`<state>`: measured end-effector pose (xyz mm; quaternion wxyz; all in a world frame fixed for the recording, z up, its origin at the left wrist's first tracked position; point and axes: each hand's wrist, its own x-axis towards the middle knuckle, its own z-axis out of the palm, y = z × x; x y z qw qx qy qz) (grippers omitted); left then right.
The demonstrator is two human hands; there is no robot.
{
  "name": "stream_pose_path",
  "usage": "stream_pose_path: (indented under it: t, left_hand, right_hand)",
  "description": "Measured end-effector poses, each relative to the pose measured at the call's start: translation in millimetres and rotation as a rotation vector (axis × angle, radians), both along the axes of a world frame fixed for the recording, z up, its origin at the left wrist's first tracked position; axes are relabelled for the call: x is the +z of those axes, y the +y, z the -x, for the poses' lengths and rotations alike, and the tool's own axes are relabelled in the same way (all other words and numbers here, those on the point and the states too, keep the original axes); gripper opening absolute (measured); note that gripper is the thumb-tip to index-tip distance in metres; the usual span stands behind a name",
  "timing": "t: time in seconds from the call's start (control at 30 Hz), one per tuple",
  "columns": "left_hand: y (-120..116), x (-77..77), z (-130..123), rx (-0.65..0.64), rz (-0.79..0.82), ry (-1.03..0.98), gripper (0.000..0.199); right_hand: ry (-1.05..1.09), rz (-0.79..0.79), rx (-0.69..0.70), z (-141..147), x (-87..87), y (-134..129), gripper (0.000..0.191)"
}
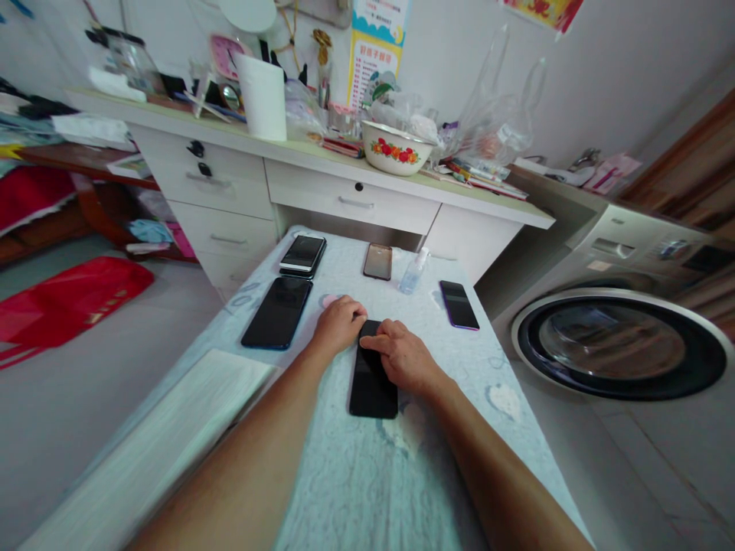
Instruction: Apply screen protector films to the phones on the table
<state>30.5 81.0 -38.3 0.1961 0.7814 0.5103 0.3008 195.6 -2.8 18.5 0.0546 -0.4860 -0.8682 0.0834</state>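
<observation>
A black phone (373, 386) lies flat on the cloth-covered table (367, 490), between my two forearms. My left hand (340, 323) is at its top left corner, fingers curled and closed; what they pinch, if anything, is too small to tell. Over the upper right part of the phone rests my right hand (402, 353), its index finger reaching across the screen and the other fingers bent at the right edge. Farther back are a brown phone case (377, 262) and a clear spray bottle (414, 272).
A larger dark phone (278, 312) and stacked phones (303, 254) lie at the left, a purple-edged phone (458, 304) at the right. A white board or box (166, 436) sits at the left edge. Behind stands a cluttered desk (321, 157); a washing machine (614, 298) is at the right.
</observation>
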Motion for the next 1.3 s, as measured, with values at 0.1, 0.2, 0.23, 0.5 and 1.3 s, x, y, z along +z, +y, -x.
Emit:
stream_pose_path:
  t: [0.1, 0.2, 0.23, 0.5, 1.3]
  left_hand:
    - [1, 0.1, 0, -0.008, 0.003, 0.002, 0.017]
    - [1, 0.9, 0, -0.016, 0.007, 0.006, 0.018]
    - [1, 1.2, 0, -0.019, 0.008, 0.007, 0.018]
    - [1, 1.6, 1, -0.034, 0.005, 0.016, 0.018]
    - [-1, 1.3, 1, -0.013, 0.003, 0.003, 0.017]
  right_hand:
    - [-0.017, -0.03, -0.032, 3, -2.6, 2, 0.043]
    - [-0.032, -0.076, -0.076, 6, -6.6, 7, 0.041]
    - [-0.034, -0.089, -0.091, 7, -7.8, 9, 0.04]
    - [-0.021, -0.072, -0.109, 5, -7.4, 12, 0.043]
    - [0.03, 0.087, 0.287, 3, 17.7, -25, 0.035]
